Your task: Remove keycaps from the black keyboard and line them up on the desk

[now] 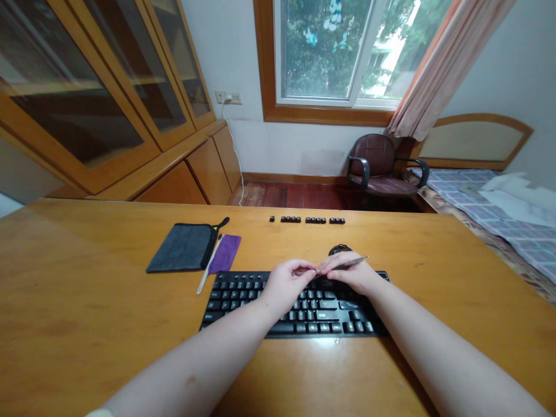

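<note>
Prying at keyboard [321,315], apparently
Right hand [354,275] grips metal tool [357,261]; left hand [284,284]: hold unclear. Next likely needs gentle levering.

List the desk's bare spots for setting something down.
Bare desk lies left of the gray cloth, right of the keyboard beyond the right forearm, and in front of the keyboard between the forearms. A strip lies between keycaps and keyboard, left of the black coil. Crowded: over the keyboard, where left hand and right hand meet, and by the pale brush.
</note>
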`<act>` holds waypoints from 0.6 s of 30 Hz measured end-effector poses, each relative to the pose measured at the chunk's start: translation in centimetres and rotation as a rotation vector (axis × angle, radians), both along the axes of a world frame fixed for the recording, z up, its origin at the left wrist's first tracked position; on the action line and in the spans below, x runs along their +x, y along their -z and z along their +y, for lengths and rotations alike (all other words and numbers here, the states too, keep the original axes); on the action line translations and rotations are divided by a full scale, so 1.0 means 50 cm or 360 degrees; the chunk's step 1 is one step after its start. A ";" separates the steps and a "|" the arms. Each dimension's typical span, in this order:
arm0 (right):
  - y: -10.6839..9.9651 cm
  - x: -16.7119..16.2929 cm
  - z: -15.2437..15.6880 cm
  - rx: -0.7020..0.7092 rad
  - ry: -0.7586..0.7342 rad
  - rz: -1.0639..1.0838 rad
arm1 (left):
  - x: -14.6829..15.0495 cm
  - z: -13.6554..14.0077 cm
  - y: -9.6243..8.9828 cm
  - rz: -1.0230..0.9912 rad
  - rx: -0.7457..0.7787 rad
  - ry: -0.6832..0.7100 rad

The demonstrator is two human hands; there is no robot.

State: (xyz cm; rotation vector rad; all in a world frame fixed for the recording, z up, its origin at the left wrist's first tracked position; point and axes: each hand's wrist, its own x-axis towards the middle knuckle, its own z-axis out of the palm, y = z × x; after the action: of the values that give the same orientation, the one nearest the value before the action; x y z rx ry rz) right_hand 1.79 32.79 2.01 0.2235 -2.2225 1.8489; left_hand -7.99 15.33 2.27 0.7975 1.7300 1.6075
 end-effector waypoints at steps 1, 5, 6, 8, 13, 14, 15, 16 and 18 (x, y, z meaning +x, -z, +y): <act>-0.002 -0.001 -0.001 -0.0003 -0.0034 0.0026 | -0.002 0.001 0.002 -0.0024 0.0003 -0.0012; -0.006 -0.002 -0.006 0.0044 -0.0145 0.0065 | -0.008 0.003 0.010 -0.0103 0.0032 -0.0124; -0.006 -0.001 -0.007 0.0049 -0.0134 0.0059 | -0.009 0.004 0.012 -0.0135 0.0056 -0.0155; -0.004 0.001 -0.009 0.0032 -0.0045 0.0058 | -0.010 0.006 0.015 -0.0210 0.0127 -0.0199; 0.005 0.009 -0.011 0.0178 0.0455 0.0028 | -0.007 0.008 0.021 -0.0323 0.0238 -0.0164; 0.006 0.010 -0.012 0.0301 0.0549 -0.0003 | -0.006 0.008 0.021 -0.0339 0.0246 -0.0134; 0.007 0.012 -0.015 0.0432 0.0602 -0.0032 | -0.004 0.007 0.021 -0.0356 0.0247 -0.0095; 0.007 0.013 -0.017 0.0551 0.0600 -0.0048 | -0.003 0.006 0.020 -0.0365 0.0239 -0.0048; 0.005 0.016 -0.023 0.0724 0.0480 -0.0052 | 0.001 0.004 0.018 -0.0341 0.0200 0.0046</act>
State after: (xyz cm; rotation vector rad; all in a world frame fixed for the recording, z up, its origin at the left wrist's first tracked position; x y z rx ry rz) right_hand 2.57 31.64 1.74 -0.0643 -2.5087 1.1911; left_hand -7.96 15.53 1.39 0.6778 1.4730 1.7279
